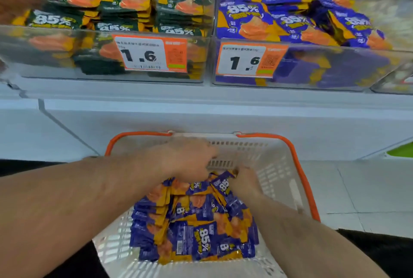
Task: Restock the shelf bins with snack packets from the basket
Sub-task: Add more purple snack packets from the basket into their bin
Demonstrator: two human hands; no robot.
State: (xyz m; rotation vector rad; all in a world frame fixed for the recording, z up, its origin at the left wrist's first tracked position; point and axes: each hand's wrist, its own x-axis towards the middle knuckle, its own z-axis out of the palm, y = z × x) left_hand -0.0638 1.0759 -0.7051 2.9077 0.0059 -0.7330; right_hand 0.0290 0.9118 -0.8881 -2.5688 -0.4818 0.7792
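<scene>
A white basket with orange handles stands below the shelf and holds several purple-and-yellow snack packets. Both my hands reach into its far end. My left hand curls down over the top of the packet pile. My right hand grips packets at the pile's right side, one tilted up against it. Above, a clear bin on the right is filled with matching purple packets.
A second clear bin on the left holds dark green packets. Orange price tags reading 1.6 hang on both bin fronts. The white shelf ledge runs between bins and basket. Light floor tiles lie to the right.
</scene>
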